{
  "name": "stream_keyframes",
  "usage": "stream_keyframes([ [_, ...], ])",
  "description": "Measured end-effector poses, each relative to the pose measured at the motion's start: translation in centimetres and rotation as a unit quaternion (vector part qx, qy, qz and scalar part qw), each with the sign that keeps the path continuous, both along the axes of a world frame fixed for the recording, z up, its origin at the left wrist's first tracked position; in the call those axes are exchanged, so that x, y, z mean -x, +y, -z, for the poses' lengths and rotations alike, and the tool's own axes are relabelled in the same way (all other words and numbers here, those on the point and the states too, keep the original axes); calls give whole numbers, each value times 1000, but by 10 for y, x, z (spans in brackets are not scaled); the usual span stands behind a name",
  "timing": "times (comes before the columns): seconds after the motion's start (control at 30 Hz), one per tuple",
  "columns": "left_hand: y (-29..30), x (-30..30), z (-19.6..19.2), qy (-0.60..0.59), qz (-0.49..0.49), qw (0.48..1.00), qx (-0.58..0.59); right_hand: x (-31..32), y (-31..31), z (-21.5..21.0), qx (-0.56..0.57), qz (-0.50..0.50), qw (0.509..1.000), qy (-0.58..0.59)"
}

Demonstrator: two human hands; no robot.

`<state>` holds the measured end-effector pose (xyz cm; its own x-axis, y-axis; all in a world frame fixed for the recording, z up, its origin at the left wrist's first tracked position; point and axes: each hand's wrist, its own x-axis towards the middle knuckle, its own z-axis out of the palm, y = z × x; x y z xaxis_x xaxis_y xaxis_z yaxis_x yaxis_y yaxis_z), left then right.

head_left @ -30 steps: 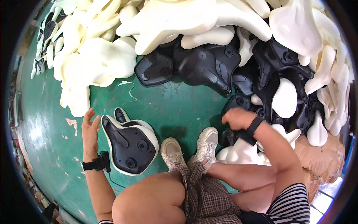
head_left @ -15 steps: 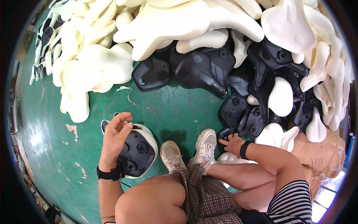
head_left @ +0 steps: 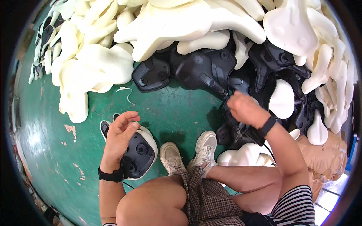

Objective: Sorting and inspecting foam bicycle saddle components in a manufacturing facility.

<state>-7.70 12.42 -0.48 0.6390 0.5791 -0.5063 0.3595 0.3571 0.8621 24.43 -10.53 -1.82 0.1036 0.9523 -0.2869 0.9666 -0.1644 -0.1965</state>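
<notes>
**Left hand over a cream-rimmed black seat, right hand at the black shells**

In the head view, the hands are well apart. The left hand [head_left: 120,137] is loosely open, thumb parted from the bent fingers, above the seat [head_left: 141,160]; whether it touches is unclear. That seat lies on the green floor [head_left: 173,113], left of the white shoes [head_left: 205,148], its black underside facing up. The right hand [head_left: 245,108] has curled fingers at the near edge of the black shells [head_left: 196,71]; I cannot tell whether it grips one. Cream foam pieces [head_left: 177,20] heap up beyond the shells. A brown wrapped bundle [head_left: 322,154] sits at the far right.
</notes>
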Motion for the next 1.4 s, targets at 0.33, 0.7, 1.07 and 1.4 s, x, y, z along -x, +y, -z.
stream_keyframes([
  [0.33, 38, 0, -16, -21, -35, 998, -50, -2, 107, 37, -284, 427, 693, 507],
  [0.7, 132, -130, 12, 82, 27, 954, -286, -85, 170, 22, -294, 554, 536, 565],
  [1.07, 102, -117, -7, 44, 184, 964, -188, -49, 175, 52, -376, 444, 493, 647],
  [1.4, 109, -52, 27, 180, -52, 975, -116, 18, -52, 111, 157, 13, 986, 47],
])
